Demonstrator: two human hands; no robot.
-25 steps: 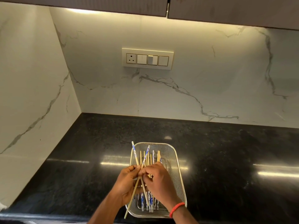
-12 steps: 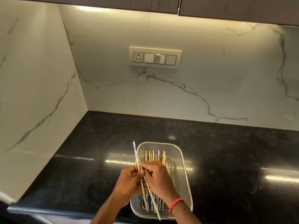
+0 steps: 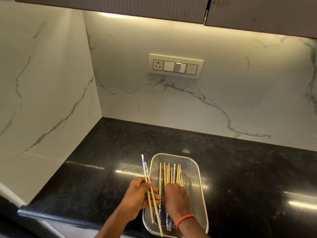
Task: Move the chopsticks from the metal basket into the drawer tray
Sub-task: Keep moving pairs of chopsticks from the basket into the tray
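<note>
Chopsticks [image 3: 169, 174] lie bundled in the metal basket [image 3: 199, 184], side by side along its length, their plain wooden ends pointing away from the person and their blue-and-white patterned ends toward the near rim. A separate pair [image 3: 147, 176] of chopsticks is lifted out and held in the left hand [image 3: 137, 198]. This pair runs on a slant, with patterned ends up and away over the surface [image 3: 103, 169] just left of the basket, and plain tips down over the basket's near left corner, one reaching about to the near rim. The left hand is turned palm toward the basket, thumb on top and fingers curled beneath, so its grip is clamped on the pair at about the middle of its length, with the sticks passing through it. The right hand [image 3: 175, 196] reaches into the basket knuckles up, its fingers bent down onto the middle of the bundled chopsticks. The fingertips are hidden among the sticks, so I cannot tell whether this grip is closed on any of them. The wooden ends fan out beyond its knuckles, and the patterned ends show beneath its wrist, which wears a red band [image 3: 185, 218]. The two hands sit just beside each other at the basket's left side. The basket stands near the front edge of the black speckled surface. Marble walls [image 3: 223, 100] meet in a corner behind, with a switch panel [image 3: 175, 66] under dark cabinets [image 3: 120, 6].
</note>
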